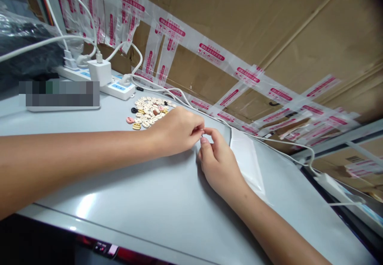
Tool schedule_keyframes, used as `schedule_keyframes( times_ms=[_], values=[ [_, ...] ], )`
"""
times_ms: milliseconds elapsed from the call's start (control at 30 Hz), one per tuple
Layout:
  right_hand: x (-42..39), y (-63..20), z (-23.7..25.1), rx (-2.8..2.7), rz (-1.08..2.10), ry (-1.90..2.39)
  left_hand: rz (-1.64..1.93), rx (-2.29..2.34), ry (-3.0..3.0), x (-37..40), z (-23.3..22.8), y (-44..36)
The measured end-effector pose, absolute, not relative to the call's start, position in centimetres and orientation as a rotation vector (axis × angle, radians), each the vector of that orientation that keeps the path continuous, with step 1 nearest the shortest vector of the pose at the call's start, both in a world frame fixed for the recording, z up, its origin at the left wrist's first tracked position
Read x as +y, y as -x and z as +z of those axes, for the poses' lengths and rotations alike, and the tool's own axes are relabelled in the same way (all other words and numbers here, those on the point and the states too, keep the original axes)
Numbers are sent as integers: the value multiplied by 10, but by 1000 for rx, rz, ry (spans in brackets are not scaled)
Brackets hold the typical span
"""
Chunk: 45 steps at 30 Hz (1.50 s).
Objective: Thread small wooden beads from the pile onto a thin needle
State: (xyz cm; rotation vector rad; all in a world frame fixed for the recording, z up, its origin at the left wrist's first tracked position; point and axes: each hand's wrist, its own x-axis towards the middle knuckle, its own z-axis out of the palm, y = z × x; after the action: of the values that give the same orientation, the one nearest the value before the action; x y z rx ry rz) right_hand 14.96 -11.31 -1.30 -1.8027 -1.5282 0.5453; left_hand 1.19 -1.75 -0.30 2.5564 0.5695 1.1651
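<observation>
The grey surface (pixel 143 201) spreads nearest; mid-scene the left hand (pixel 176 131) and right hand (pixel 218 163) meet, fingertips pinched together on a tiny item (pixel 203 133) too small to tell, just near-right of a pile of buttons (pixel 149 111)

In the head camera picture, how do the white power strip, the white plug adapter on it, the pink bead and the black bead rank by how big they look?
Largest to smallest, as they look:
1. White power strip
2. White plug adapter
3. Pink bead and black bead: both tiny and much alike, so I would not rank them.
</observation>
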Motion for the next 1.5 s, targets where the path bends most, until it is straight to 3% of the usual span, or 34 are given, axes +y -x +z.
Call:
schedule_keyframes(
  times_ms=[867, 1500],
  values=[
    [-115, -152, -2, -1730, 383, 1891, 995, 505, -2545, -6, 0, -3],
    [-117, -160, -2, -1694, 663, 1817, 912, 359, -2515, 3, 1, 2]
  ],
)
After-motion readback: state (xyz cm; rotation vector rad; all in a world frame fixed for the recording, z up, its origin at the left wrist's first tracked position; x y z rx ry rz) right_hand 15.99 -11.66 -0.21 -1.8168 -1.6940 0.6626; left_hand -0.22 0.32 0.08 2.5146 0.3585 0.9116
